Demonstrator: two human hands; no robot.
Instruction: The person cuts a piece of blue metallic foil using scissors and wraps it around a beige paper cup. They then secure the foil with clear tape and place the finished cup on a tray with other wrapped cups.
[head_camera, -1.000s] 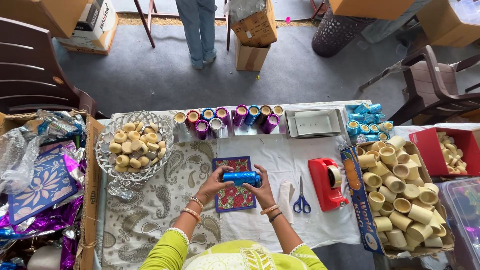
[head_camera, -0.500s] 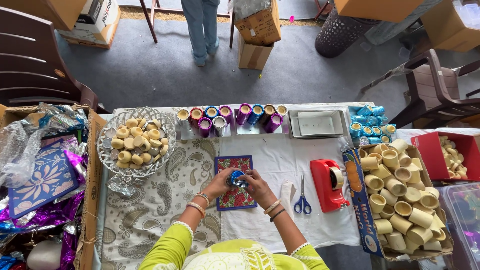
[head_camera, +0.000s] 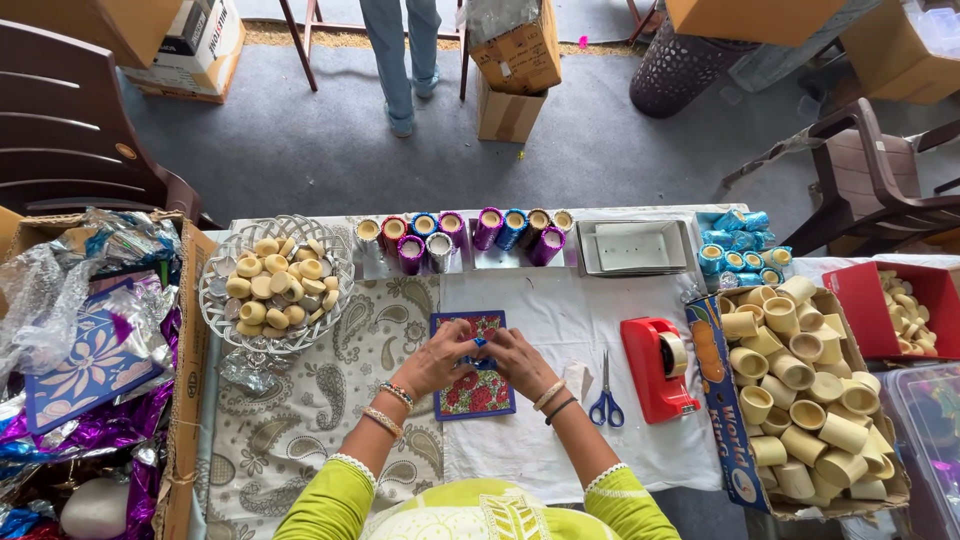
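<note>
Red tape dispenser (head_camera: 656, 368) beside blue-handled scissors (head_camera: 603, 402); silver wire basket (head_camera: 222, 305) of cream cups; cardboard box (head_camera: 722, 395) of cups right.

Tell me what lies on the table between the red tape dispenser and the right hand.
In the head view, blue-handled scissors lie on the white cloth between the red tape dispenser and the right hand; beside them sits a small whitish scrap.

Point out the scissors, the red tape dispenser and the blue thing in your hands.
scissors (head_camera: 604, 398): head view, near the pivot above the blue handles.
red tape dispenser (head_camera: 652, 372): head view, red body.
blue thing (head_camera: 481, 342): head view, the bit showing between both hands.
</note>
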